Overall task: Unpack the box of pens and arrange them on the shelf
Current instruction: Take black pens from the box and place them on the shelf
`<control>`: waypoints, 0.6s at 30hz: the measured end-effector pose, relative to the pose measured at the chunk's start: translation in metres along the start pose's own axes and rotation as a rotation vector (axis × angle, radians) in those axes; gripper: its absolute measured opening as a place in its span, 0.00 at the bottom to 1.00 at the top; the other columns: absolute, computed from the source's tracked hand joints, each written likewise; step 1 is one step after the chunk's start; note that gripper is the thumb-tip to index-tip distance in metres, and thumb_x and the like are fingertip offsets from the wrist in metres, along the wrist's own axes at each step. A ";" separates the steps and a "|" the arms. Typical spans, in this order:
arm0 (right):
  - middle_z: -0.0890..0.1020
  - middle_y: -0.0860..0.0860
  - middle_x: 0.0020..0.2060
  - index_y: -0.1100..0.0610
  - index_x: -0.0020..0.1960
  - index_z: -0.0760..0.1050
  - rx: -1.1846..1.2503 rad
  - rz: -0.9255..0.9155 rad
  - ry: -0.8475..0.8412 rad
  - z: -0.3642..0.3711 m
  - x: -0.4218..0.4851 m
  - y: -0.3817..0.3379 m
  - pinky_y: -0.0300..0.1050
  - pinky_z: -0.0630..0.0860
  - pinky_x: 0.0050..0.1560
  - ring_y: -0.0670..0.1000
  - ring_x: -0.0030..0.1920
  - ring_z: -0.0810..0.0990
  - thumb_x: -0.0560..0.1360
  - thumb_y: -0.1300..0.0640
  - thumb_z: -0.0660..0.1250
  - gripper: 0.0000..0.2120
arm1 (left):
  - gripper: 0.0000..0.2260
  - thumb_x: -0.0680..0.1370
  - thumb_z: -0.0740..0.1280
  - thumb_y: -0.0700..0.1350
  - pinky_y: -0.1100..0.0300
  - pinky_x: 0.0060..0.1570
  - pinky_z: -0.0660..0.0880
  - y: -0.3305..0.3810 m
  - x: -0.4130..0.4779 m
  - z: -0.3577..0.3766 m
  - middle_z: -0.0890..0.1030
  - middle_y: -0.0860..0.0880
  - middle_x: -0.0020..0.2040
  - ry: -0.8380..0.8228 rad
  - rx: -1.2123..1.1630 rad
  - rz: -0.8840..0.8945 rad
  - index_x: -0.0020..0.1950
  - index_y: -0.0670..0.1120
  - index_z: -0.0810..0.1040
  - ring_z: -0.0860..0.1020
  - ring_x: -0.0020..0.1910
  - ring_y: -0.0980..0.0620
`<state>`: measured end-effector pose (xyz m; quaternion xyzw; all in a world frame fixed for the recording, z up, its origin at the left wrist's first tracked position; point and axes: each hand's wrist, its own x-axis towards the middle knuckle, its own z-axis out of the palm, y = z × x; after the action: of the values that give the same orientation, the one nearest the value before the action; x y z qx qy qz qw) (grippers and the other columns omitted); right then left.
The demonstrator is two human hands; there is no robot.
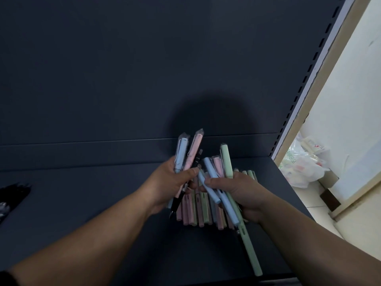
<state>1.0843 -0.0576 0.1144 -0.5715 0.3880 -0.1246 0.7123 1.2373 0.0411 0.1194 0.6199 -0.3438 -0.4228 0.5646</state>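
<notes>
Sorting, seemingly by colour: gripping a mixed bunch (186, 154) in the left hand (172, 180), blue and green pens (223, 195) in the right hand (240, 191), just above the shelved row (192, 215); next, laying them aligned.

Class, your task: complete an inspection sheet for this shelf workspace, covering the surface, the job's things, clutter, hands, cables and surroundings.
Surface: dark shelf, dimly lit, with a dark back panel behind it.
Job's things: pile of pastel pens lying on the shelf under the hands; no box in view.
Clutter: dark bundle at the shelf's left edge, too dim to identify.
Grippers: left hand grips a light blue pen, a pink pen and a black pen; right hand grips several pastel pens, a long green pen among them.
Cables: nothing seen.
Surroundings: slotted upright at the right; plastic bags on the pale floor beyond.
</notes>
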 end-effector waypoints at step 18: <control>0.77 0.49 0.34 0.56 0.43 0.75 -0.550 -0.041 0.188 0.014 0.012 0.016 0.36 0.70 0.27 0.46 0.32 0.77 0.68 0.50 0.74 0.12 | 0.04 0.78 0.66 0.38 0.51 0.42 0.80 -0.051 -0.005 -0.029 0.79 0.39 0.40 0.234 -0.046 -0.361 0.51 0.38 0.75 0.79 0.39 0.46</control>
<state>1.0975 -0.0499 0.0956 -0.7367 0.4598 -0.0815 0.4891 1.2590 0.0641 0.0698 0.7033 -0.1495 -0.4500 0.5297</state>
